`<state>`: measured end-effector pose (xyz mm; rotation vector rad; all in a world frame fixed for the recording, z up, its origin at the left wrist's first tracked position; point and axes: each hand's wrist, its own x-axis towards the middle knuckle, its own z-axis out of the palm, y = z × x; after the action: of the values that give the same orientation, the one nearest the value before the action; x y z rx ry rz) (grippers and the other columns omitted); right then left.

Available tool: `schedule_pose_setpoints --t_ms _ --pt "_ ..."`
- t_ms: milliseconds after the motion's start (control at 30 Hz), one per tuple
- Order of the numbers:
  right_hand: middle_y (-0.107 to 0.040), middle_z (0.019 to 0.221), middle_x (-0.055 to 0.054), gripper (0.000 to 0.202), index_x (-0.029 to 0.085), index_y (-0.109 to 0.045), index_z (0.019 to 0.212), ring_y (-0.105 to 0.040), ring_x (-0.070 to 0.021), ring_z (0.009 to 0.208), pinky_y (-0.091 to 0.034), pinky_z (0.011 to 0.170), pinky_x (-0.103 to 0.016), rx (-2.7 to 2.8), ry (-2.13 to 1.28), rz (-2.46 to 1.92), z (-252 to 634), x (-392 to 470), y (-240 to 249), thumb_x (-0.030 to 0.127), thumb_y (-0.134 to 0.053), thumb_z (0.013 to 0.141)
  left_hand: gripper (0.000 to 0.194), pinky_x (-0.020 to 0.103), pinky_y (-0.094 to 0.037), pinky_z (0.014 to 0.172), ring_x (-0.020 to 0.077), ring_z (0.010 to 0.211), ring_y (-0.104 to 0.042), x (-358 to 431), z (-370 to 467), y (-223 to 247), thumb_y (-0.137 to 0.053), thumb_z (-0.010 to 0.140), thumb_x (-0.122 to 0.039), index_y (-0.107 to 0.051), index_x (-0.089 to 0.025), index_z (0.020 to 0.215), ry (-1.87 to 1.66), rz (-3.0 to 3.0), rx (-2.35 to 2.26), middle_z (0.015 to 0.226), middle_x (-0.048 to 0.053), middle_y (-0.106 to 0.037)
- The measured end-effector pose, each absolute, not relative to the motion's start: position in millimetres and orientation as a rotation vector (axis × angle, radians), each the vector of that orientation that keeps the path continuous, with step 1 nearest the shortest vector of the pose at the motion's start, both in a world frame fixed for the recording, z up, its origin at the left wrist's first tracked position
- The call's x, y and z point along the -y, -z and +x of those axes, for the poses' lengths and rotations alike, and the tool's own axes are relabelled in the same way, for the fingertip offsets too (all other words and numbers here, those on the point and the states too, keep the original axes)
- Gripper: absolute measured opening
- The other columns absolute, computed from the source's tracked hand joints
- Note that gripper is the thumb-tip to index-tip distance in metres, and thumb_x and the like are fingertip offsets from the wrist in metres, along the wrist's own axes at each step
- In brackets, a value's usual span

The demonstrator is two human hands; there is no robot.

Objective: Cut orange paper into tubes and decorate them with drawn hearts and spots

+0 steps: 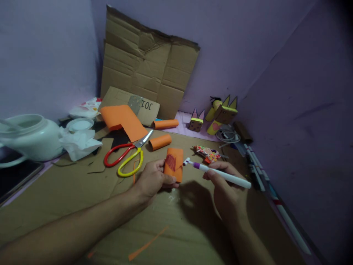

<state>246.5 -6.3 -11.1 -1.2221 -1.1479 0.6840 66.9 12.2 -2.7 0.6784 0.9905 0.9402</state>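
My left hand (153, 179) is closed on a small orange paper piece (178, 176), thumb in front and fingers behind. A dark red patch, partly filled in, is drawn on its front, beside a folded flap edge. In my right hand (226, 189) is a white marker (224, 176) with a purple collar, pinched between thumb and fingers. Its front end points left, close to the paper's right edge; I cannot tell whether it touches. Scissors (129, 162) with one red and one yellow handle lie open to the left. Two orange paper rolls (161, 142) lie behind the paper piece.
Bent orange paper (124, 119) lies before leaning cardboard (149, 55). A white teapot-like pot (35, 134) and crumpled tissue (79, 142) stand left. Small animal-eared paper figures (196, 124), a coiled cable (228, 135), a floral-patterned piece (207, 153) and several pens (256, 167) are right.
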Motion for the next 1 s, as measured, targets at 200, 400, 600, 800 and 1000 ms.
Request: schedule_pose_setpoints --t_ms 200,400,600,800,1000 --pt "-0.065 0.069 -0.002 0.021 0.017 -0.069 0.085 -0.059 -0.0156 0.06 -0.048 0.058 -0.029 0.965 -0.711 -1.151 241 0 8 0.035 -0.071 0.074 0.028 0.027 -0.057 0.067 0.0151 0.066 -0.067 -18 64 3 -0.068 0.059 0.001 -0.062 -0.011 0.083 -1.004 0.601 -0.933 0.08 0.007 -0.069" --pt "-0.073 0.089 -0.007 0.038 0.02 -0.067 0.107 -0.069 -0.0203 0.076 -0.056 0.072 -0.038 0.998 -0.899 -1.206 233 -2 11 0.043 -0.07 0.076 0.038 0.026 -0.055 0.062 0.014 0.065 -0.064 -17 63 6 -0.074 0.055 -0.006 -0.061 -0.01 0.09 -1.03 0.677 -0.898 0.081 0.005 -0.069" --pt "-0.073 0.09 -0.007 0.041 0.021 -0.065 0.105 -0.069 -0.0232 0.08 -0.057 0.072 -0.038 1.093 -1.034 -1.189 228 -2 18 0.038 -0.077 0.069 0.05 0.026 -0.053 0.067 0.0174 0.075 -0.066 -8 69 7 -0.079 0.054 -0.013 -0.061 -0.012 0.1 -0.949 0.853 -0.807 0.089 0.007 -0.07" --pt "-0.07 0.078 -0.003 0.038 0.02 -0.064 0.097 -0.067 -0.0199 0.068 -0.056 0.062 -0.032 1.059 -1.083 -1.205 226 -3 16 0.038 -0.077 0.066 0.05 0.03 -0.054 0.073 0.0212 0.084 -0.066 -7 72 5 -0.079 0.052 -0.013 -0.061 -0.015 0.099 -0.918 0.917 -0.8 0.092 0.006 -0.07" --pt "-0.071 0.077 -0.003 0.033 0.02 -0.067 0.095 -0.065 -0.018 0.065 -0.054 0.06 -0.03 1.095 -1.009 -1.207 226 -4 15 0.039 -0.075 0.068 0.05 0.028 -0.055 0.062 0.0179 0.071 -0.064 -6 72 3 -0.078 0.052 -0.014 -0.059 -0.013 0.098 -0.894 0.916 -0.85 0.084 0.004 -0.068"
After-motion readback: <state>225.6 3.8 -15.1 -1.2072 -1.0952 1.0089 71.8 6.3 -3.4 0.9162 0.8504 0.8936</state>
